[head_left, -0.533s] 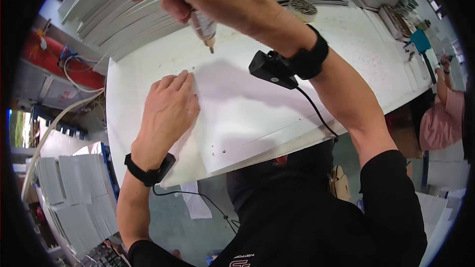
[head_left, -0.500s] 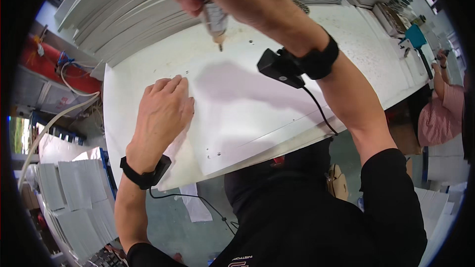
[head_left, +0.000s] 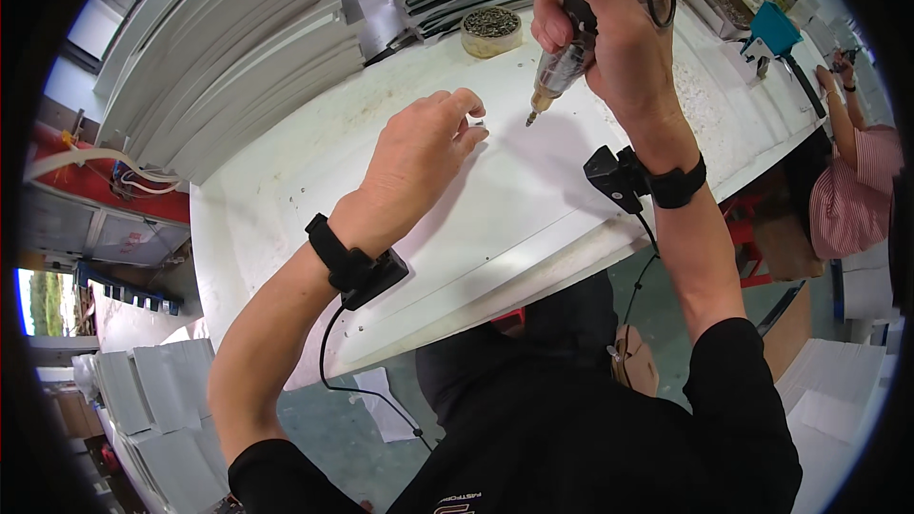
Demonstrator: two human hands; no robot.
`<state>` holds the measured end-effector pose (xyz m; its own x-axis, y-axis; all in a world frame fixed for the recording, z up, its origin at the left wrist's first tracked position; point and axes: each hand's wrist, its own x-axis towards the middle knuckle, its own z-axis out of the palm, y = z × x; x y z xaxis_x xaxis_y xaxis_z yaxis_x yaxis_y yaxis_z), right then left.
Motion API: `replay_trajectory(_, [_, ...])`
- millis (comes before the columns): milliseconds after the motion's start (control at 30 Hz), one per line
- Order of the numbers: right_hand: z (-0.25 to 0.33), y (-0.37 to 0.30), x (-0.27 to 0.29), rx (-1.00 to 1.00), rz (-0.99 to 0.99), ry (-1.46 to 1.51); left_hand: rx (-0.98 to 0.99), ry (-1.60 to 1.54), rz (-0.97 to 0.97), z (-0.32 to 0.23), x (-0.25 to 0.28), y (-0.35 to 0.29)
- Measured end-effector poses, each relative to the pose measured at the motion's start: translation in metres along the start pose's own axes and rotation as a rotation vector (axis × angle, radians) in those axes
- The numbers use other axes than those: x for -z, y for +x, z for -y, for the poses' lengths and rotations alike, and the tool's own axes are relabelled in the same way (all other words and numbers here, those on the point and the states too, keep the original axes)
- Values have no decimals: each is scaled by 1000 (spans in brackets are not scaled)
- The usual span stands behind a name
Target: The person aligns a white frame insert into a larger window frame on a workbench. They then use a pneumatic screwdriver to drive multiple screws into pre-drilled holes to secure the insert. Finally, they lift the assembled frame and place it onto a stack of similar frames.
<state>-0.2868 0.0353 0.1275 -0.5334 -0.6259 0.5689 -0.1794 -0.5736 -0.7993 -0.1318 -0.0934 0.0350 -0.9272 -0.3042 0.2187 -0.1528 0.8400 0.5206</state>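
Note:
My right hand (head_left: 624, 48) is wrapped around a power screwdriver (head_left: 564, 67). Its clear front end and brass-coloured nose slant down, and the bit hangs above a white panel (head_left: 433, 252) on the worktable. My left hand (head_left: 419, 152) is over the panel, left of the bit, with thumb and forefinger curled around a small metal piece (head_left: 478, 124). The fingers partly hide the piece, so its exact kind does not show. Small holes or fittings dot the panel. Beyond the hands stands a round tub (head_left: 491, 33) filled with small metal parts.
Tall stacks of white panels (head_left: 238, 57) line the table's far left side. A box of hardware (head_left: 719, 5) and a teal tool (head_left: 773, 30) are at the far right. On the right, another person in a striped top (head_left: 857, 190) works. Cables hang from both wrist straps.
The view has shifted. My left hand has gone from lying flat on the panel to pinching a small metal piece further right. My right hand has moved right with the screwdriver.

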Motion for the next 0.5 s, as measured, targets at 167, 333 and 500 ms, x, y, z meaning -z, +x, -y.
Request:
replay_trajectory(167, [5, -4, 8, 9, -6, 1, -48, 108, -10, 2, -13, 5])
replay_trajectory(333, [2, -8, 4, 57, 23, 107, -42, 157, -26, 2, -11, 0])
replay_trajectory(500, [14, -23, -23, 146, 18, 109, 266, -243, -44, -11, 28, -42])
